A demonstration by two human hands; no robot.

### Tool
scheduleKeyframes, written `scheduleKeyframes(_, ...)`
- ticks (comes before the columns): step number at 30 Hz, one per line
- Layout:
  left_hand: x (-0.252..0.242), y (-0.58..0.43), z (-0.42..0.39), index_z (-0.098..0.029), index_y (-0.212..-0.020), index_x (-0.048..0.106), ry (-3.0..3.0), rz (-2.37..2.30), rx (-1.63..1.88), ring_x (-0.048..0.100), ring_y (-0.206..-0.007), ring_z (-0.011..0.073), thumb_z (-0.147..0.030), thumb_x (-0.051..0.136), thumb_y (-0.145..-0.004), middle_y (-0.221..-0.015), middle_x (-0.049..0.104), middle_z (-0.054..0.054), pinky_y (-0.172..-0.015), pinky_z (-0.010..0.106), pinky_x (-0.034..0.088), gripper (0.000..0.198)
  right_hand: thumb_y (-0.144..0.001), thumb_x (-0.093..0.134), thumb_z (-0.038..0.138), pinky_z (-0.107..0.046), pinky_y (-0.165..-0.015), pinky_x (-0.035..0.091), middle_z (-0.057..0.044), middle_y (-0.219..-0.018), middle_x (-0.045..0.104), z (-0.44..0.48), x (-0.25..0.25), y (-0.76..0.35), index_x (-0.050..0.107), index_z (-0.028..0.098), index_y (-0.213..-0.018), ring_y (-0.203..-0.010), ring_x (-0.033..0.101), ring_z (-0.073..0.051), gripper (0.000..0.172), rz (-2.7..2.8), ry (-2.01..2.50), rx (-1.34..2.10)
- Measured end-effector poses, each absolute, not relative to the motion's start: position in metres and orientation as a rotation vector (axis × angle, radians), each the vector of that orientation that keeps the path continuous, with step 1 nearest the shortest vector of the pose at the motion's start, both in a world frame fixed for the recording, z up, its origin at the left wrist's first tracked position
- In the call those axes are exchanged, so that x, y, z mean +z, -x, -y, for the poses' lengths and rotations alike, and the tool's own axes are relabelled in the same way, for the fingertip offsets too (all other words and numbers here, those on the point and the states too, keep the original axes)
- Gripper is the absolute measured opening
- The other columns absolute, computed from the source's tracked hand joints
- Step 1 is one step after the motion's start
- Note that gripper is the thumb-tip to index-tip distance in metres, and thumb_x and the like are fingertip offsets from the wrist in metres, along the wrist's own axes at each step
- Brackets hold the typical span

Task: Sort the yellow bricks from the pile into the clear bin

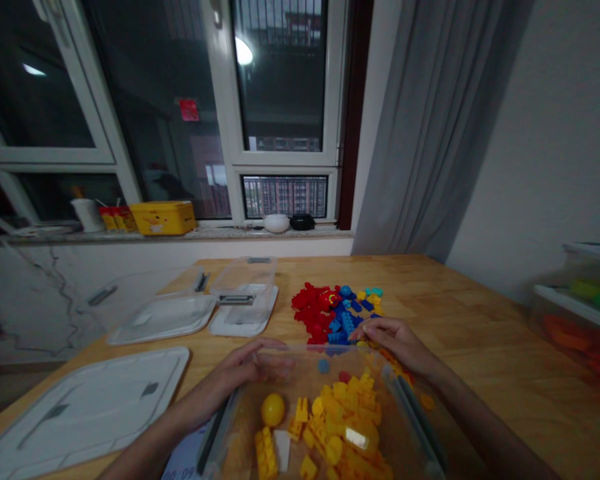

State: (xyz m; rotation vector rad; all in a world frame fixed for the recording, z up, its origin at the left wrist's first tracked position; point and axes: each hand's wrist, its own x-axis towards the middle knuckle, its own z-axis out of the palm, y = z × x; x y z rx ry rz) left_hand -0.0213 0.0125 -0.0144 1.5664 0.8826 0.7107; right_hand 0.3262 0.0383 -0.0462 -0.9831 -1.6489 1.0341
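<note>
A clear plastic bin (405, 407) sits at the table's near edge and holds several yellow bricks (345, 427) and a yellow ball (273, 408). My left hand (250, 367) lies on the bin's far left rim, fingers curled over it. My right hand (397, 340) rests at the far right rim, fingers bent down onto the pile of red bricks (313, 310) and blue bricks (345, 320) just beyond the bin. I cannot make out what its fingertips hold, if anything.
A white lid (95, 400) lies at the near left. Two clear boxes (245, 287) stand on white lids (165, 317) further back. A yellow tin (163, 217) and bowls sit on the windowsill. Stacked bins (580, 313) stand at the right.
</note>
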Motion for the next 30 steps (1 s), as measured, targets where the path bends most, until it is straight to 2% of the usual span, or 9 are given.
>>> scheduleKeyframes(5,-0.016,0.022,-0.015,-0.025,-0.123,0.066,-1.56,-0.876,0.71,0.062,-0.126,0.0331,-0.027,0.06,-0.086,-0.128,0.074,0.004,-0.109,0.043,0.041,0.038,-0.085,0.067,0.055,-0.036,-0.087,0.051,-0.008,-0.099,0.077,-0.047,-0.062,-0.323,0.077,0.019,-0.095,-0.094,0.068,-0.024,0.038,1.76,1.144,0.834)
scheduleKeyframes(10,-0.018,0.021,-0.014,-0.025,-0.123,0.067,-1.561,-0.888,0.734,0.063,-0.123,0.0324,-0.031,0.061,-0.085,-0.125,0.076,0.002,-0.107,0.041,0.043,0.039,-0.081,0.072,0.043,-0.036,-0.087,0.049,-0.009,-0.098,0.075,-0.051,-0.073,-0.331,0.078,0.019,-0.095,-0.094,0.066,-0.025,0.029,2.111,1.223,0.729)
scheduleKeyframes(18,-0.01,0.02,-0.009,-0.025,-0.12,0.07,-1.6,-0.934,0.736,0.058,-0.128,0.0325,-0.031,0.063,-0.083,-0.126,0.074,0.001,-0.11,0.041,0.04,0.038,-0.066,0.071,0.021,-0.029,-0.077,0.047,-0.003,-0.092,0.073,-0.046,-0.057,-0.356,0.076,0.02,-0.091,-0.086,0.063,-0.021,0.026,2.328,1.426,0.805)
scheduleKeyframes(25,-0.019,0.023,-0.015,-0.025,-0.122,0.068,-1.576,-0.919,0.745,0.059,-0.128,0.0332,-0.027,0.062,-0.08,-0.129,0.074,0.002,-0.111,0.044,0.039,0.042,-0.074,0.068,0.026,-0.027,-0.073,0.044,-0.002,-0.085,0.066,-0.049,-0.066,-0.358,0.075,0.018,-0.08,-0.08,0.057,-0.017,0.011,2.488,1.24,0.846)
scheduleKeyframes(30,-0.015,0.021,-0.013,-0.024,-0.122,0.067,-1.573,-0.943,0.741,0.06,-0.126,0.0328,-0.026,0.061,-0.081,-0.125,0.075,0.002,-0.109,0.043,0.04,0.042,-0.076,0.066,0.026,-0.028,-0.072,0.044,-0.001,-0.078,0.065,-0.048,-0.068,-0.358,0.075,0.02,-0.073,-0.077,0.056,-0.017,0.011,2.461,1.22,0.836)
